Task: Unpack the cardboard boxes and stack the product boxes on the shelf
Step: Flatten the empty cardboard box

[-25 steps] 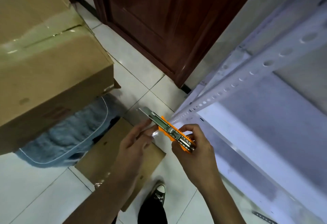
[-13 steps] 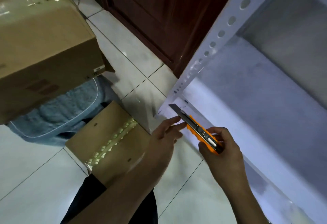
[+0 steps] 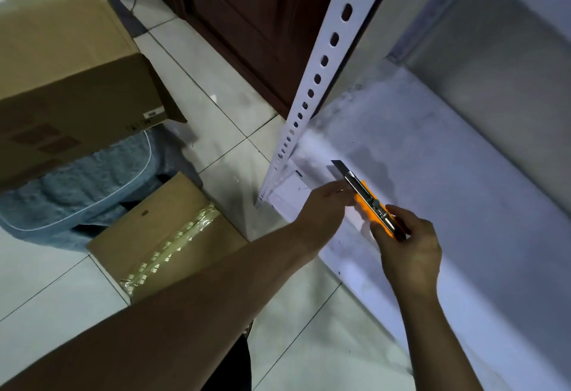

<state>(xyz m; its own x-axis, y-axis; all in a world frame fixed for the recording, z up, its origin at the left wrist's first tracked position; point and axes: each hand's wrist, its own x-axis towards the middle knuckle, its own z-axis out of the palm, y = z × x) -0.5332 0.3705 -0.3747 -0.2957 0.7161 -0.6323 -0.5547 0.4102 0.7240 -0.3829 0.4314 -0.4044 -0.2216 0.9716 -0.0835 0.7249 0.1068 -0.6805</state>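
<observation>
Shelf (image 3: pixel 432 174) below; right hand (image 3: pixel 411 251) grips knife (image 3: pixel 367 202).

1. Pale glossy floor tiles (image 3: pixel 197 81) with thin dark grout lines
2. Dark reddish-brown wooden door (image 3: pixel 247 13) at top centre
3. Blue-grey mat (image 3: pixel 92 180) on the floor
4. Plain light wall (image 3: pixel 509 66) at right

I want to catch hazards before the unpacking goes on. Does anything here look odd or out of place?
The utility knife has its blade out, held by the right hand, with the left hand fingers right by the blade. The large cardboard box sits tilted on a blue cushion.
</observation>
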